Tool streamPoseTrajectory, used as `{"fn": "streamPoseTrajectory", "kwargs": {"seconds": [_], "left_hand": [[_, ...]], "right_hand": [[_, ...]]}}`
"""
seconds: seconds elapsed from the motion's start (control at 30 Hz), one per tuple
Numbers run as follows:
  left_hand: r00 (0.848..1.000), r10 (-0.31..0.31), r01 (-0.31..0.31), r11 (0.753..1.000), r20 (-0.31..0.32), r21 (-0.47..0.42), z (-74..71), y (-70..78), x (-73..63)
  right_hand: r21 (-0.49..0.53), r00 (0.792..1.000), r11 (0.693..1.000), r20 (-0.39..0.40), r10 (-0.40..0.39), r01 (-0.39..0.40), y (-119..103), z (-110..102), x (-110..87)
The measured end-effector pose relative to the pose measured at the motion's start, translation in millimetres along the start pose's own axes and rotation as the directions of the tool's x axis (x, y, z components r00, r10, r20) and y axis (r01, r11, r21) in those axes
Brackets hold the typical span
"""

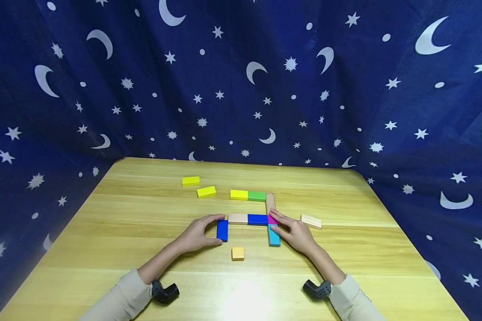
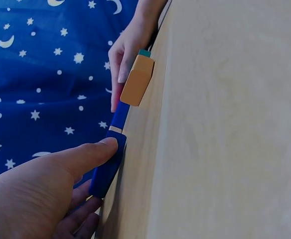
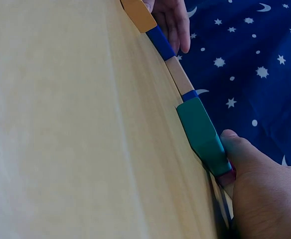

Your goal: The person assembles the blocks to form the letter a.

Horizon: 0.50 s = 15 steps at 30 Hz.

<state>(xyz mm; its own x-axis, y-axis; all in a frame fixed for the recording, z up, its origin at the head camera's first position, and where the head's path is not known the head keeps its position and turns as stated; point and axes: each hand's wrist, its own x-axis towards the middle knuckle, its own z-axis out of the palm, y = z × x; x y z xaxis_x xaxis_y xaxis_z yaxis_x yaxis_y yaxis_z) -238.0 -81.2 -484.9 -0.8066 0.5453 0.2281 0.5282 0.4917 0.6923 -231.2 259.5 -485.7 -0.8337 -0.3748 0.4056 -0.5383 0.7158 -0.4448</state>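
At the left end of a row of flat blocks, my left hand (image 1: 198,232) holds a dark blue block (image 1: 222,231), thumb at its near end and fingers at its far end. A pale wooden block (image 1: 238,219) and another blue block (image 1: 257,219) continue the row to the right. There my right hand (image 1: 296,232) rests fairly straight fingers by the magenta block (image 1: 272,220), with its thumb over the light blue block (image 1: 273,238). In the right wrist view that thumb lies along the teal-looking block (image 3: 201,132). A small orange block (image 1: 238,253) lies nearer me, between the hands.
Behind the row, a yellow block (image 1: 238,195) and a green block (image 1: 257,196) run to an upright pale block (image 1: 270,203). Two loose yellow blocks (image 1: 190,181) lie at the back left. A loose wooden block (image 1: 311,221) is right of my right hand. A starry curtain (image 1: 241,89) hangs behind the table.
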Motion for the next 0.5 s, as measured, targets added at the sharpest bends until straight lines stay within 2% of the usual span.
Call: {"fn": "streamPoseTrajectory", "kwargs": {"seconds": [0.23, 0.5], "left_hand": [[1.0, -0.003, 0.003, 1.0, -0.001, -0.003, -0.4, 1.2, -0.2], [1.0, 0.003, -0.004, 0.999, -0.014, -0.039, -3.0, -0.9, 0.8]], "right_hand": [[0.007, 1.0, 1.0, 0.013, 0.022, -0.022, -0.4, -1.1, -1.2], [0.001, 1.0, 1.0, 0.012, 0.007, -0.007, -0.1, -1.1, -0.2]]}}
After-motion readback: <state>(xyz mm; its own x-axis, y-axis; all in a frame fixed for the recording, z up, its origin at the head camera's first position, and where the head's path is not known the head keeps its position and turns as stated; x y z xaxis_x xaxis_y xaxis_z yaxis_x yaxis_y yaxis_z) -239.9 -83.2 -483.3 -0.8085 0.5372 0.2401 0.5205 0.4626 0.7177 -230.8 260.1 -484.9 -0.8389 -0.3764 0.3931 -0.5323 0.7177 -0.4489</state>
